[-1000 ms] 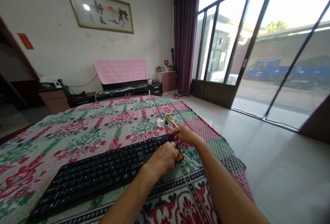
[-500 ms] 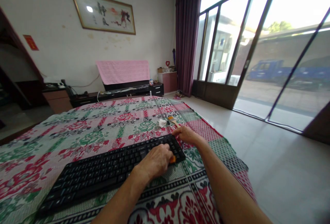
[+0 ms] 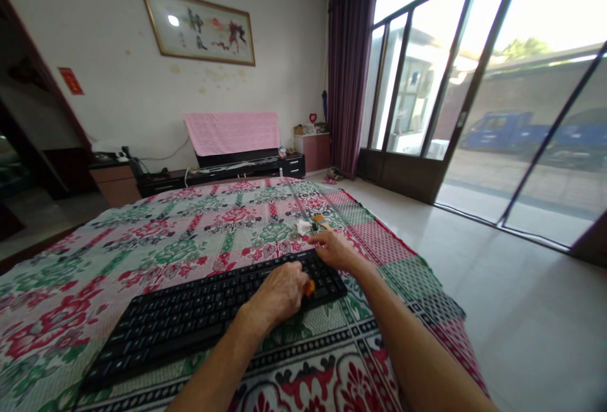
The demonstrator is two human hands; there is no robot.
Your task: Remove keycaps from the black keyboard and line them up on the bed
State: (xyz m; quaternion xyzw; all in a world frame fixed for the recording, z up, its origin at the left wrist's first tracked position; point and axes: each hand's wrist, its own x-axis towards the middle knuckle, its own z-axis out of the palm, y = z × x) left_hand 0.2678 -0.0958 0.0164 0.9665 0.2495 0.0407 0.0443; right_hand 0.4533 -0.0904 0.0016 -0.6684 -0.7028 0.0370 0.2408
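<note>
Gripping a small orange item [image 3: 310, 288] in curled, closed fingers, the left hand [image 3: 283, 290] sits over the right end of the black keyboard [image 3: 190, 311], beside the number pad [image 3: 327, 279]. Only a sliver of the item shows past the fingers, so whether it is bristle, cloth or sponge I cannot tell. The keyboard lies flat and slantwise on the flowered tablecloth [image 3: 327, 361], its right end farther off than its left. At the far right corner, the right hand [image 3: 334, 249] is loosely spread with 1 finger reaching out; nothing shows in its grasp, and it appears to touch the corner, how firmly is unclear.

Doing this well likely calls for light, even pressure — enough to reach between the keys, not enough to catch 1 by its edge. The right hand seems well placed as a brace, since soft cloth may let the board slide. Better to take 1 row at a time, wrist clear of the keys. The flat brush [image 3: 318, 218] just beyond the right hand, near a white scrap [image 3: 303, 228], could easily be knocked — mind it.
</note>
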